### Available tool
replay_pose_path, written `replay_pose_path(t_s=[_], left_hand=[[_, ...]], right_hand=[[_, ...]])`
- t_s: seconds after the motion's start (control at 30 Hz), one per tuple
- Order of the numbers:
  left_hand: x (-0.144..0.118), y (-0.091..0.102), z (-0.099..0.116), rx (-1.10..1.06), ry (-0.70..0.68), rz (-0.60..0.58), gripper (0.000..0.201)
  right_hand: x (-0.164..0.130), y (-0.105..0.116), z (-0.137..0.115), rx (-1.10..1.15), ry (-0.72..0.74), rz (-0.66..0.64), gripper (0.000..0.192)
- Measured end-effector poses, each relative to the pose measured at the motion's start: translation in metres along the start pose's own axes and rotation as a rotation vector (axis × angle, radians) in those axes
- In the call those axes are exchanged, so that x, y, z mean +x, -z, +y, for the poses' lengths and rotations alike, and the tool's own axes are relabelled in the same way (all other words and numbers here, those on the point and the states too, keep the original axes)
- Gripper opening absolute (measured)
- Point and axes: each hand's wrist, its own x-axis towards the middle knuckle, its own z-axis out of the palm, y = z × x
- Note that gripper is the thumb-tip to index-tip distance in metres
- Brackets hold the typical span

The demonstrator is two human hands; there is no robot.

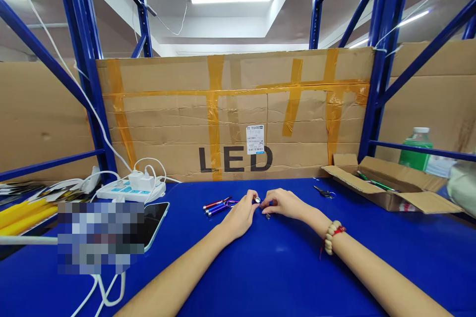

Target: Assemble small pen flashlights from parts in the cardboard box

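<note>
Two bare hands at frame centre, left hand [241, 215] and right hand [284, 203] each with its grip pinching one small silver-tipped pen torch [258, 200], three slim metal pen torches, red, blue and purple [217, 205], just left on the glossy blue worktop [275, 267]

The work surface is a blue table top [275, 267]. At left rear lies a white power strip [130, 189] with plugged-in adapters and white cables [107, 292]. A phone [154, 223] lies face up just in front of it. Yellow items [22, 213] lie at the far left edge. Near the centre lie several small pen-shaped flashlights [217, 205], side by side. At right rear sit a ring of keys [324, 192], an open cardboard box [394, 193] and a green bottle [416, 151].
</note>
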Motion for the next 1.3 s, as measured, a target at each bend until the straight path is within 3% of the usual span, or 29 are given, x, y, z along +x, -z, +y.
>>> replay_pose_path(t_s=[0.5, 0.87, 0.93, 1.03, 1.17, 1.3], left_hand=[[-0.002, 0.003, 0.007, 0.158, 0.004, -0.006, 0.010], [-0.001, 0.001, 0.005, 0.223, -0.021, -0.027, 0.015], [0.000, 0.001, 0.005, 0.246, 0.002, -0.024, 0.015], [0.001, 0.001, 0.005, 0.280, 0.028, -0.005, 0.014], [0.002, 0.000, 0.002, 0.288, 0.029, 0.036, 0.016], [0.003, 0.000, 0.002, 0.286, 0.079, 0.036, 0.015]], right_hand=[[0.000, -0.006, -0.002, -0.160, -0.104, 0.010, 0.020], [-0.001, -0.008, -0.008, 0.054, -0.171, 0.000, 0.022], [-0.001, -0.006, -0.010, 0.006, -0.150, 0.048, 0.020], [-0.001, 0.000, -0.017, -0.018, -0.151, 0.246, 0.019], [0.001, 0.005, -0.031, 0.166, -0.183, 0.505, 0.024], [0.001, 0.002, -0.036, 0.176, -0.090, 0.500, 0.024]])
